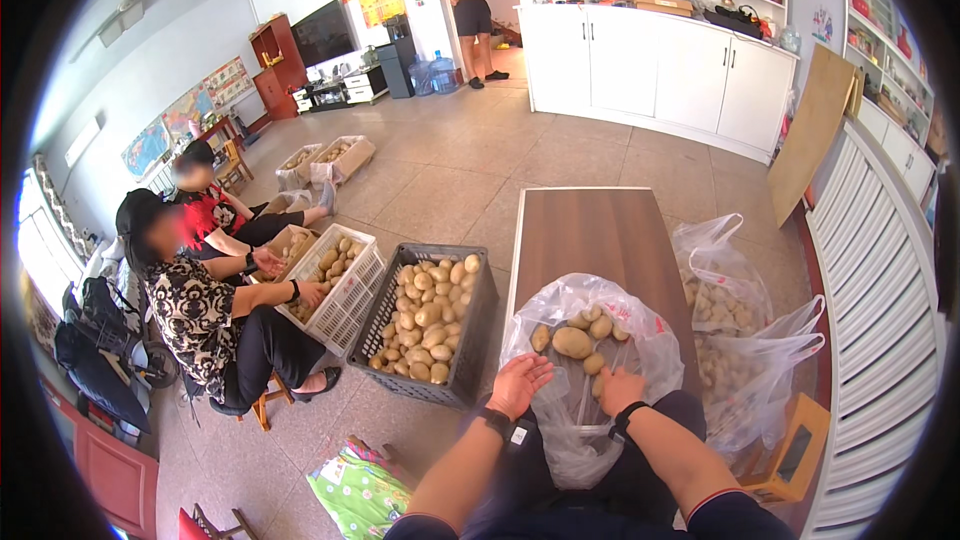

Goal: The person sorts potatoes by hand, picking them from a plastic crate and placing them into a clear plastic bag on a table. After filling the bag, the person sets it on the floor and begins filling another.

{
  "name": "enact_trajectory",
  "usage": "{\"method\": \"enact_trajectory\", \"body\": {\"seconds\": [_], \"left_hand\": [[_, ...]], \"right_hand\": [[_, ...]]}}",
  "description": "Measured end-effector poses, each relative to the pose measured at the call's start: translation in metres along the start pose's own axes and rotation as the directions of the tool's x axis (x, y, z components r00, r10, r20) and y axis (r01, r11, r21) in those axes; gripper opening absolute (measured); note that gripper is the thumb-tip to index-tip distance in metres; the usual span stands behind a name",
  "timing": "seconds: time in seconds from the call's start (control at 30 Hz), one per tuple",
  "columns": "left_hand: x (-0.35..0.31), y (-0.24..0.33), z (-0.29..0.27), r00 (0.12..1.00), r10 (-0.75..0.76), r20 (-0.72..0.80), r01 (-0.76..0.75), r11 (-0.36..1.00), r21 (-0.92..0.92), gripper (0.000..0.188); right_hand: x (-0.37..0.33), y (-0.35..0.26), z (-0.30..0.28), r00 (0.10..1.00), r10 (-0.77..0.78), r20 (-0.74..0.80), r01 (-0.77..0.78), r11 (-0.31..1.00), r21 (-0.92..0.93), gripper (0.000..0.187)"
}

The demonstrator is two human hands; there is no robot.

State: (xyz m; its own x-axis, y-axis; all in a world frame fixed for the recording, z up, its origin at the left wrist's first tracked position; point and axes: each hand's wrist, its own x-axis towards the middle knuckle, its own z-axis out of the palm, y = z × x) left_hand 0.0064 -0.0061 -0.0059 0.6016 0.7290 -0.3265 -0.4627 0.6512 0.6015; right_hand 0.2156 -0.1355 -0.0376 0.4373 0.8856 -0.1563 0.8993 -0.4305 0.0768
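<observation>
A clear plastic bag (648, 340) lies wide-mouthed on a brown tabletop (585, 230), with several potatoes (572, 343) inside. My left hand (520, 385) is open at the bag's left rim, its fingers stretched out and holding nothing. Inside the bag's near part, my right hand (622, 390) has its fingers curled round a small potato (597, 387), which it partly hides. The near side of the bag hangs down between my forearms.
A dark grey crate (470, 355) heaped with potatoes stands left of the table. Beyond it, two seated people handle potatoes at a white crate (350, 305). Filled plastic bags (725, 305) and a wooden stool (795, 455) stand right. Another person stands by the far doorway.
</observation>
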Motion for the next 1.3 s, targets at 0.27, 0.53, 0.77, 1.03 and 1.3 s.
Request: {"method": "enact_trajectory", "body": {"seconds": [0.27, 0.53, 0.77, 1.03, 1.3], "left_hand": [[0.002, 0.0, 0.0, 1.0, -0.003, -0.007, 0.004, 1.0, 0.011, 0.022], [0.004, 0.001, 0.0, 1.0, -0.006, 0.007, 0.006, 1.0, 0.003, 0.022], [0.004, 0.001, 0.003, 1.0, -0.005, -0.006, 0.005, 1.0, 0.012, 0.021], [0.004, 0.002, 0.004, 1.0, 0.0, 0.006, 0.0, 1.0, 0.004, 0.021], [0.004, -0.002, -0.001, 1.0, 0.019, 0.008, -0.019, 1.0, -0.004, 0.026]], "right_hand": [[-0.02, -0.027, 0.002, 0.981, -0.137, -0.135, 0.143, 0.989, 0.035, 0.034], [-0.023, -0.034, -0.001, 0.965, -0.2, -0.171, 0.207, 0.978, 0.024, 0.055], [-0.02, -0.027, 0.0, 0.913, -0.29, -0.286, 0.296, 0.955, -0.024, 0.046], [-0.017, -0.03, 0.013, 0.849, -0.401, -0.343, 0.409, 0.911, -0.054, 0.021], [-0.024, -0.031, -0.014, 0.948, -0.173, -0.268, 0.267, 0.889, 0.372, 0.038]]}}
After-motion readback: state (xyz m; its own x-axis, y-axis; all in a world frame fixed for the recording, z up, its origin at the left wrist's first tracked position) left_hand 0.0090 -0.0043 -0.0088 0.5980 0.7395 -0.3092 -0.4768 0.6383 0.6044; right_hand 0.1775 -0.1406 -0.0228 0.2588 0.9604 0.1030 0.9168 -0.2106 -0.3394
